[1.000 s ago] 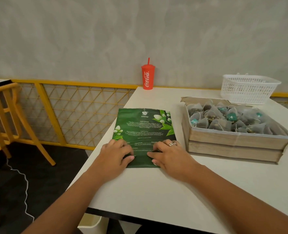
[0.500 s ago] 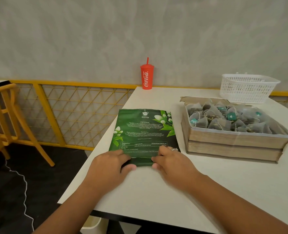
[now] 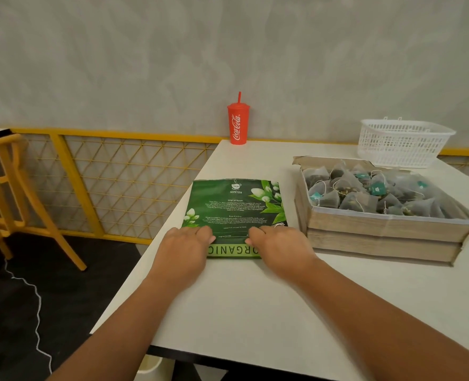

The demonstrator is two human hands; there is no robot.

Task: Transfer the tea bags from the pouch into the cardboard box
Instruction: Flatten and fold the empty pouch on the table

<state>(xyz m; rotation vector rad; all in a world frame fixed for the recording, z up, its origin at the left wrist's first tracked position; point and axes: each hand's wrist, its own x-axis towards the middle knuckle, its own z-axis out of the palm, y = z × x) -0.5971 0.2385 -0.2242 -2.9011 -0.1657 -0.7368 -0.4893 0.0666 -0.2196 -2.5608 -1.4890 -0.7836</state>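
Note:
A flat green tea pouch (image 3: 236,204) lies on the white table (image 3: 255,303) in front of me. Its near edge is folded up and shows a light green strip with lettering. My left hand (image 3: 183,248) and my right hand (image 3: 280,248) rest side by side on that near edge, fingers curled over it. To the right of the pouch stands the open cardboard box (image 3: 387,229), filled with several pyramid tea bags (image 3: 365,193) with teal tags.
A red cup with a straw (image 3: 238,122) stands at the table's far edge by the wall. A white plastic basket (image 3: 403,143) sits behind the box. A yellow lattice railing (image 3: 123,174) and a yellow chair (image 3: 7,193) are to the left, beyond the table's edge.
Both hands slid toward me along the pouch to its near edge. That edge has been turned up, and a light green strip now shows between my hands.

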